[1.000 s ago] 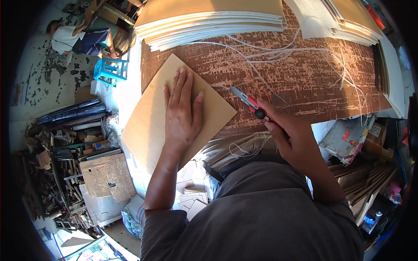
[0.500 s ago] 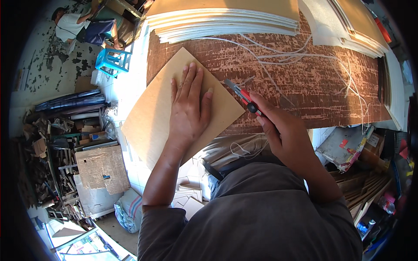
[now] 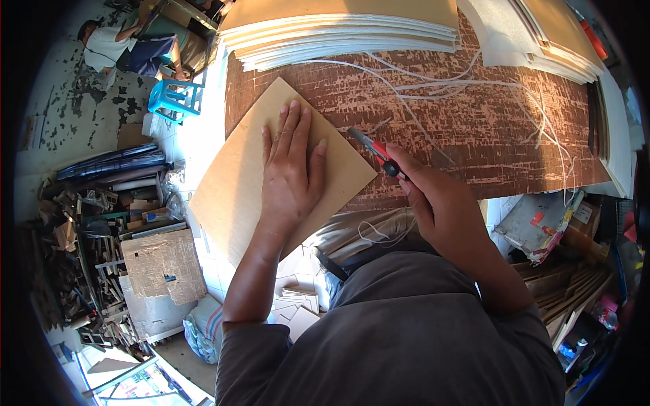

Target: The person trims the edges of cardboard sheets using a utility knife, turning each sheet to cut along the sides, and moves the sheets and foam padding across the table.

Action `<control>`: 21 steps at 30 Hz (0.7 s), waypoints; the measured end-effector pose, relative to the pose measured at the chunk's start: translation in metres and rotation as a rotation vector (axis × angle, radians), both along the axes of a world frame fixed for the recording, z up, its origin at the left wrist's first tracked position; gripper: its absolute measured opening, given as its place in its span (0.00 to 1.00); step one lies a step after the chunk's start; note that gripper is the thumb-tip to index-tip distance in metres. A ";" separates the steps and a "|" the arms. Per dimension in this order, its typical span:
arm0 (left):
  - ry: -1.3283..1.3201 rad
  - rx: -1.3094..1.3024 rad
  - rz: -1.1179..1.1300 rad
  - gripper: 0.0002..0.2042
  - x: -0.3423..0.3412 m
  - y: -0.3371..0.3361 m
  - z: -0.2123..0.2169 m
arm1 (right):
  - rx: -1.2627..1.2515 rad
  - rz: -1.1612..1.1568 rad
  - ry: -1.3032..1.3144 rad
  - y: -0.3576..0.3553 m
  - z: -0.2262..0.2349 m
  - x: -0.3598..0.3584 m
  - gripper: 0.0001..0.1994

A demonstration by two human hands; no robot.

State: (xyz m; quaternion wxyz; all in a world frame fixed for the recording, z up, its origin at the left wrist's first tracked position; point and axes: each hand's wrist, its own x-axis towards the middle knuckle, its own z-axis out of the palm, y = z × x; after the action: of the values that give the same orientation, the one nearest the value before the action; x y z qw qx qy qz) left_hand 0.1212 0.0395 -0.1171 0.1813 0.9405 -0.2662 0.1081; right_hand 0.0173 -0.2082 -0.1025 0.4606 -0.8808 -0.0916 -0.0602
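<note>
My left hand [image 3: 291, 162] lies flat with outstretched fingers on a square tan board [image 3: 233, 169]. The board is turned cornerwise and reaches past the left edge of a worn brown worktable [image 3: 501, 145]. In my right hand [image 3: 437, 199] is a red and black utility knife [image 3: 388, 161], with its blade pointing up and left. The blade tip is close to the board's upper right edge; whether it touches, I cannot tell. Thin white strips [image 3: 433, 86] lie loose on the tabletop beyond the knife.
A stack of tan and white sheets [image 3: 345, 37] lies along the table's far side, another stack [image 3: 558, 54] at the far right. Past the left side are a blue stool [image 3: 175, 100], a seated person [image 3: 128, 51] and piled wood scraps [image 3: 84, 250]. Cut pieces [image 3: 298, 314] lie on the floor.
Almost everything stays put. The view has shifted very slightly; both hands, the board and the knife hold nearly the same places.
</note>
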 end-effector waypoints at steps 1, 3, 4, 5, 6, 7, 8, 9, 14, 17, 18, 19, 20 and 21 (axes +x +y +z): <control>-0.002 -0.001 0.000 0.27 0.000 0.000 0.000 | -0.008 -0.003 -0.023 0.000 0.000 0.000 0.26; -0.005 -0.001 0.001 0.27 0.000 0.000 0.001 | -0.033 -0.005 0.007 -0.001 0.006 -0.002 0.26; -0.006 -0.001 -0.001 0.27 0.000 0.001 0.001 | -0.058 -0.007 0.038 -0.001 0.008 -0.002 0.26; -0.008 0.000 -0.002 0.27 0.000 0.001 0.001 | -0.058 -0.006 0.037 -0.001 0.009 -0.003 0.26; -0.010 -0.001 -0.003 0.27 0.000 0.001 0.000 | -0.085 -0.013 0.036 -0.002 0.010 -0.004 0.27; -0.013 -0.008 -0.002 0.27 0.000 0.001 -0.001 | -0.111 -0.019 0.035 -0.002 0.010 -0.005 0.27; -0.017 -0.015 -0.001 0.27 0.000 0.001 -0.001 | -0.111 -0.020 0.034 -0.002 0.010 -0.005 0.27; -0.019 -0.016 -0.003 0.27 0.000 0.001 0.000 | -0.120 -0.023 0.050 -0.002 0.011 -0.006 0.27; -0.044 -0.138 0.013 0.24 0.001 0.003 0.002 | -0.045 -0.059 0.003 -0.003 0.006 -0.006 0.27; -0.068 -0.129 0.026 0.23 -0.002 0.002 0.002 | -0.003 -0.070 0.052 -0.006 0.005 -0.007 0.27; -0.069 -0.132 0.027 0.23 -0.002 0.002 0.003 | 0.015 -0.063 0.001 -0.007 0.003 -0.004 0.27; -0.078 -0.119 0.022 0.22 -0.002 0.002 0.003 | 0.035 -0.054 -0.051 -0.007 0.002 -0.002 0.27; -0.087 -0.105 0.018 0.21 -0.002 0.002 0.004 | 0.033 -0.051 -0.053 -0.006 0.005 -0.002 0.27; -0.088 -0.107 0.021 0.21 -0.002 0.002 0.003 | 0.133 -0.120 -0.021 -0.005 0.009 -0.002 0.26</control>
State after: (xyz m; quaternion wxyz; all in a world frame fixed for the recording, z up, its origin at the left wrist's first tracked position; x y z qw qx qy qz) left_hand 0.1194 0.0416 -0.1139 0.2183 0.9266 -0.2578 0.1653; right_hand 0.0152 -0.2130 -0.0933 0.5126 -0.8515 -0.0395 -0.1027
